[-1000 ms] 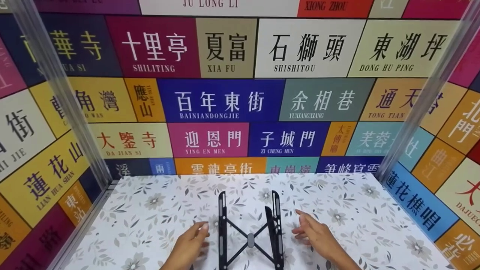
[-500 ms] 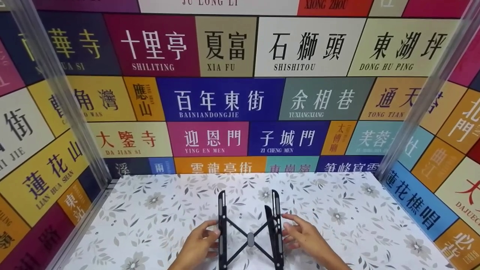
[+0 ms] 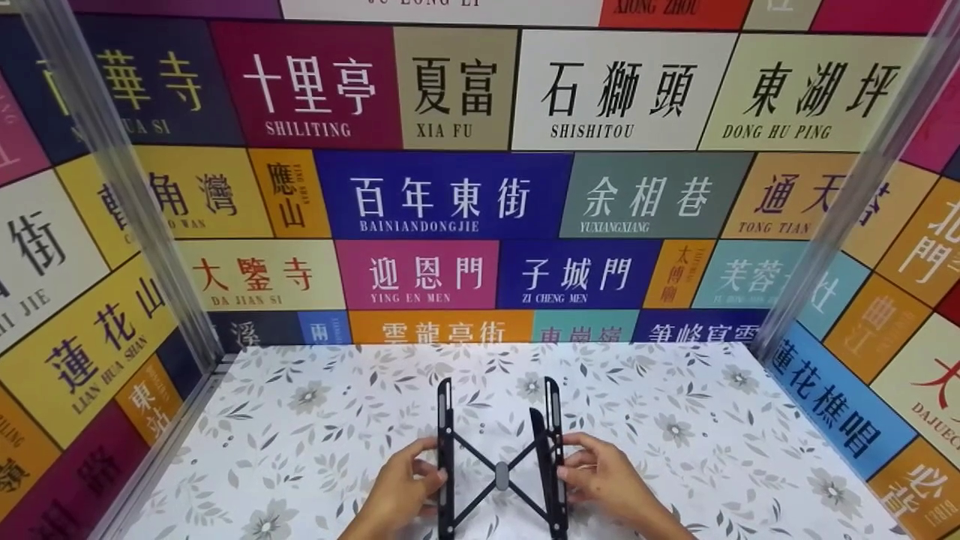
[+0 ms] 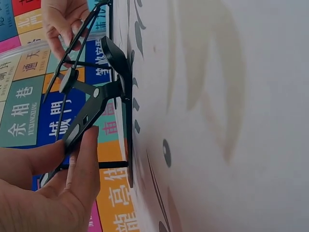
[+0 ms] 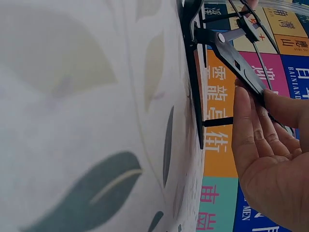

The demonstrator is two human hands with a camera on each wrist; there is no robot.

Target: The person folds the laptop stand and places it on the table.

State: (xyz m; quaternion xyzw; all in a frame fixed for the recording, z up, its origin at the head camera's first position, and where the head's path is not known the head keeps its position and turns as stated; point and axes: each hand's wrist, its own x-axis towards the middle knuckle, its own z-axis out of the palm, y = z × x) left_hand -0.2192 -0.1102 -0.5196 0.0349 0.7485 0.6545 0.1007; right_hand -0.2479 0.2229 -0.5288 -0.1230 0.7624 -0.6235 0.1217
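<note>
Fingers (image 4: 88, 164) grip black frame (image 3: 502, 477) on floral tabletop (image 3: 337, 420); colourful lettered walls (image 3: 442, 196) around.

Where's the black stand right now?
In the head view, the black stand is at bottom centre on the flowered tabletop, between the left grip and the right grip.

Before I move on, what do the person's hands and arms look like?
The left hand and the right hand are bare and ungloved. No sleeve, cable or marking shows before the head view's lower edge cuts them off.
</note>
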